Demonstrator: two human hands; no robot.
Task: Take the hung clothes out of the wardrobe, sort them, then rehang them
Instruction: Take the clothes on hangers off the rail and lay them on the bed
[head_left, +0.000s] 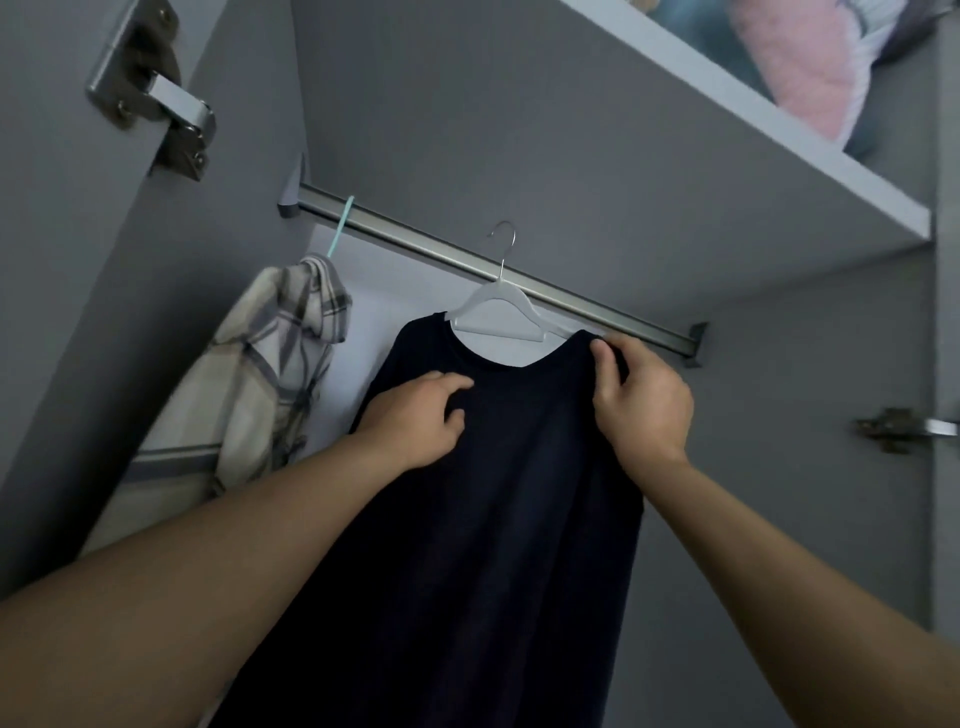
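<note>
The right hand (641, 400) is closed on the dark garment (483, 519), its thumb and fingers pinching the fabric at the right shoulder, just under the right arm of the white hanger (498, 314). The left hand (421, 421) lies on the chest of the garment below the neckline, fingers curled and loosely spread, the thumb pressing into the cloth; whether it has gathered a fold or only rests there cannot be told. Both forearms rise from the lower corners of the view, bare, and converge on the garment.

The garment is very dark, navy or black, with a round neckline, and hangs long and flat from the hanger. The hanger's metal hook stands just in front of the rail (467, 260); whether it is over the rail is unclear.

Near the rail's left end, a pale checked shirt (275, 374) hangs on a mint-green hanger (340, 228). Above, a shelf (727, 130) carries folded pink and blue textiles (800, 67). A door hinge (156, 88) sits at the upper left.
</note>
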